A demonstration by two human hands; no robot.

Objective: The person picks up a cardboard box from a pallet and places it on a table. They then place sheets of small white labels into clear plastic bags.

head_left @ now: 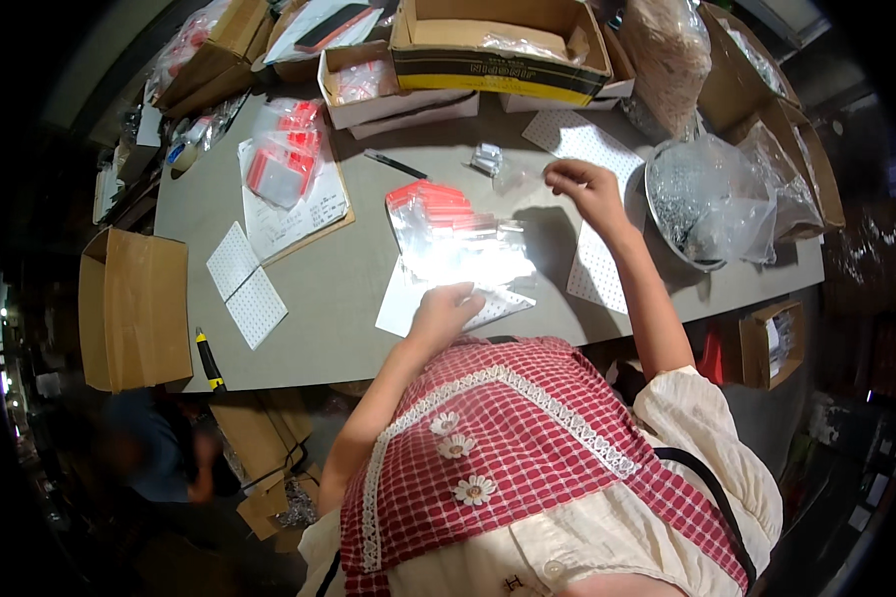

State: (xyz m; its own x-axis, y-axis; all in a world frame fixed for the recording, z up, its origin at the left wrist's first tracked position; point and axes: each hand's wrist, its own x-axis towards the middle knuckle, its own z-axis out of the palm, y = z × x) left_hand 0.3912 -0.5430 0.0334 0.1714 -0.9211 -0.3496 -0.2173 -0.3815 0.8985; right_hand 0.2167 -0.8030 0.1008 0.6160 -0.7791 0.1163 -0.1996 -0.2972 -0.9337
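Several clear plastic zip bags with red tops (438, 214) lie in an overlapping pile in front of me, the lower part washed out by glare. A white sheet with rows of small marks (396, 306) sticks out beneath them. At the pile's near edge is my left hand (444, 316), fingers bent and together; what they pinch is hidden. My right hand (589, 191) is raised right of the pile, fingertips curled together beside a small clear bag (517, 179). Whether they grip it is unclear. Small whitish parts (487, 158) lie next to that bag.
A black pen (396, 164) lies behind the pile. More red-topped bags (283, 164) rest on a clipboard at left. A bucket of small metal parts (673, 209) stands at right, partly under clear plastic. Open cardboard boxes (498, 75) line the back; a yellow-black cutter (209, 360) lies near the left edge.
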